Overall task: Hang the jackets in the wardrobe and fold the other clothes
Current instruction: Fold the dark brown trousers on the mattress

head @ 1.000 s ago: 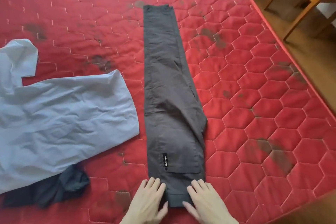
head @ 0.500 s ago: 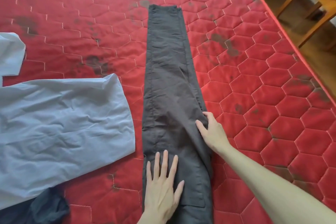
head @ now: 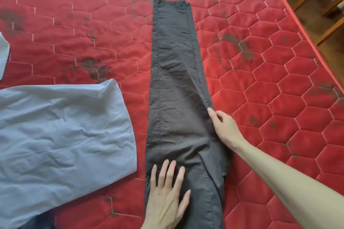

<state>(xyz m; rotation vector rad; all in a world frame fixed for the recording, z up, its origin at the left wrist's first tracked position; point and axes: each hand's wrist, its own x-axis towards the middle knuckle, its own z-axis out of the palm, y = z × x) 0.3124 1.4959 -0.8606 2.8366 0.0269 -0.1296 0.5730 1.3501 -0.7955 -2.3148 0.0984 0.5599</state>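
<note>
On the red mattress (head: 260, 98) the trousers (head: 176, 83) run 12 to 6, leg on leg. Left hand (head: 165, 199) presses flat at 6; right hand (head: 223, 126) pinches the 4 o'clock edge. Looks light and floppy, so I'd grab hems or waistband.

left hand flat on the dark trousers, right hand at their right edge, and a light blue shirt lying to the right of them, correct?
Not quite: the head view shows the light blue shirt lying to the left of the dark trousers. The left hand is flat on them; the right hand is at their right edge.
</note>
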